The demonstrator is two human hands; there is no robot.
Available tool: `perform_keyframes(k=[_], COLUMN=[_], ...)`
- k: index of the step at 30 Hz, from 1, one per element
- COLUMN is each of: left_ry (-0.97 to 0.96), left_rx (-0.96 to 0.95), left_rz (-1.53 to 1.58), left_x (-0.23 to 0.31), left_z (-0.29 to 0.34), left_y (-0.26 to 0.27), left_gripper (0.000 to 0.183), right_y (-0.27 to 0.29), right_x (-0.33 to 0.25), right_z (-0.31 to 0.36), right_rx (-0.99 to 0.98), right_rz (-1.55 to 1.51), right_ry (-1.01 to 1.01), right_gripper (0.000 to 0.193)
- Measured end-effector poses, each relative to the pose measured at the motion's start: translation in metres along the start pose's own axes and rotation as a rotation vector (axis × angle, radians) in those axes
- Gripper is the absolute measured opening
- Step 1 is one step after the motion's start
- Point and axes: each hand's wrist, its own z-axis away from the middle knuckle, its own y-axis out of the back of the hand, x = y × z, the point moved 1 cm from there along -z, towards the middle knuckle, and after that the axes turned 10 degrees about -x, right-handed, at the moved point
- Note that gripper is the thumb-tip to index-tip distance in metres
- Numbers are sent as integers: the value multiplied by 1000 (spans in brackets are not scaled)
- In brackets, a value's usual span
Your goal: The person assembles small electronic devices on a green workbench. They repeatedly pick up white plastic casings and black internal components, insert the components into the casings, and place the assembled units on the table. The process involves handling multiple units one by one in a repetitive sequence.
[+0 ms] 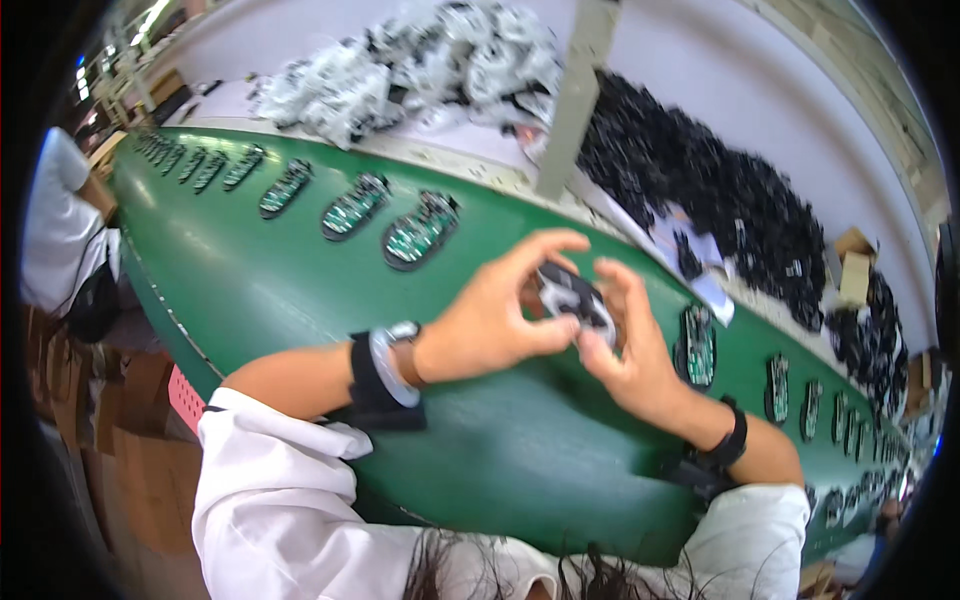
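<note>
Between my two hands, above the green work surface, is a small black-and-grey plastic housing (577, 300), slightly blurred. My left hand (500, 305) grips its left end, thumb below and fingers curled over the top. From the other side my right hand (630, 335) pinches it with thumb and fingers. The inside of the housing cannot be made out. Nearest to my right hand lies an elongated black casing with a green circuit board (697, 348). A similar board in its casing (420, 232) rests beyond my left hand.
Rows of the same boards (355, 205) run along the green conveyor belt (290, 270) both ways. Behind a ledge are a heap of clear plastic bags (400, 70) and a pile of black parts (690, 160), split by a post (580, 100). Another person (65, 220) is at far left.
</note>
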Motion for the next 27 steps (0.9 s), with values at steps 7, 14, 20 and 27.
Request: perform_keyframes(k=[7, 14, 20, 27], left_ry=[40, 99, -417, 241], left_rx=[54, 112, 576, 298], left_rz=[310, -427, -1577, -1786], left_x=[-9, 3, 39, 4], left_z=[-3, -38, -159, -245], left_y=[-2, 58, 196, 212], left_gripper=[61, 59, 65, 85], right_y=[20, 22, 5, 8], right_x=[-13, 17, 2, 6], right_z=[-3, 22, 24, 31], right_rx=[-120, -143, -163, -173], right_rz=[-251, 375, 782, 849], right_ry=[-169, -125, -25, -65], right_gripper=[66, 67, 64, 67])
